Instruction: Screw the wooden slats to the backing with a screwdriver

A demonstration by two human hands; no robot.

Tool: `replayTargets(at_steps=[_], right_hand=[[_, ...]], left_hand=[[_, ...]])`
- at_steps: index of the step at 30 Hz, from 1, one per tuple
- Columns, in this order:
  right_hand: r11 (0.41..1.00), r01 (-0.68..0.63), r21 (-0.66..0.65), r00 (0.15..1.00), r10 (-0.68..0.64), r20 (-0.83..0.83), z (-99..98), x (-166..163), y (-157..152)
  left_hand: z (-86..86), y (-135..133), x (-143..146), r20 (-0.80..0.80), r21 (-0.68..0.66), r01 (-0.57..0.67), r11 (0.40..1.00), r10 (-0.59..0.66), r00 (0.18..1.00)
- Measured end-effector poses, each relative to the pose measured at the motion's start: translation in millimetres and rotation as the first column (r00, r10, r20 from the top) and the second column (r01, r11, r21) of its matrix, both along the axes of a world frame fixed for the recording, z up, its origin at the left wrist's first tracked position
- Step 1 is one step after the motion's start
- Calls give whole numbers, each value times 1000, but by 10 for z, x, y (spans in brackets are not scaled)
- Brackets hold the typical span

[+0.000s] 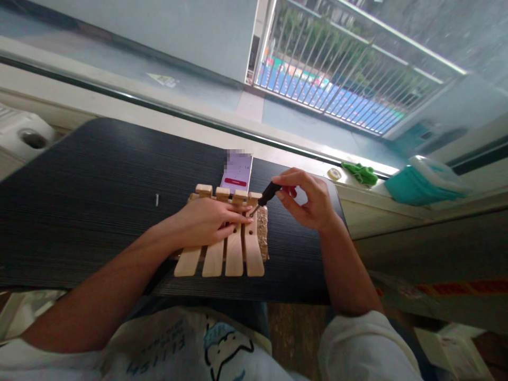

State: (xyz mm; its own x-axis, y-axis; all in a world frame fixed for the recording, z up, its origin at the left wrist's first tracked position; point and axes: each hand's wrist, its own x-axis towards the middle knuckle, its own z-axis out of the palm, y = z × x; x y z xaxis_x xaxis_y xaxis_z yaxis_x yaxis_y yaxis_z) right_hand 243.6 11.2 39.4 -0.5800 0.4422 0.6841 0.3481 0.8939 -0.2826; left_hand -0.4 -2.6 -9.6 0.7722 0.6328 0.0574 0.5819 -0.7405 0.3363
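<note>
My right hand [307,198] grips a screwdriver [269,194] by its black handle. The screwdriver slants down to the left, its tip at the rightmost slat of a slatted wooden piece [235,256]. Lying flat across the slats, my left hand [206,219] presses on the wood with its fingers stretched out. Two fingertips rest beside the screwdriver's tip. Dark holes show in the slats on the right. Beneath the wood is a brown, wrinkled-looking pad or block [262,233], mostly covered.
A lit phone [237,174] lies behind the wood on the black table [99,211]. A small screw [157,200] lies to the left. On the window sill are a roll of tape [334,173], a green cloth [360,173] and a teal container [413,182].
</note>
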Motion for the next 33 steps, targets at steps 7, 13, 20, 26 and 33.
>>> replayTargets(at_steps=[7,13,20,26,33], right_hand=[[976,-5,-218,1000,6,4,-8,39,-54],[928,-35,-370,999,27,-26,4,55,-72],[957,14,-291,999,-4,36,87,41,-54],[955,66,-290,998,-63,21,99,6,-84],[950,139,-279,990,-138,23,96,-5,-95]], left_hand=[[-9,5,-3,5,-2,0,1000,0,1000],[7,-3,-4,-39,-11,-20,1000,20,999],[15,-3,3,-44,-17,-13,1000,12,999],[2,-1,6,-29,-14,-19,1000,18,999],[-22,3,-5,-36,-6,-23,1000,23,999]])
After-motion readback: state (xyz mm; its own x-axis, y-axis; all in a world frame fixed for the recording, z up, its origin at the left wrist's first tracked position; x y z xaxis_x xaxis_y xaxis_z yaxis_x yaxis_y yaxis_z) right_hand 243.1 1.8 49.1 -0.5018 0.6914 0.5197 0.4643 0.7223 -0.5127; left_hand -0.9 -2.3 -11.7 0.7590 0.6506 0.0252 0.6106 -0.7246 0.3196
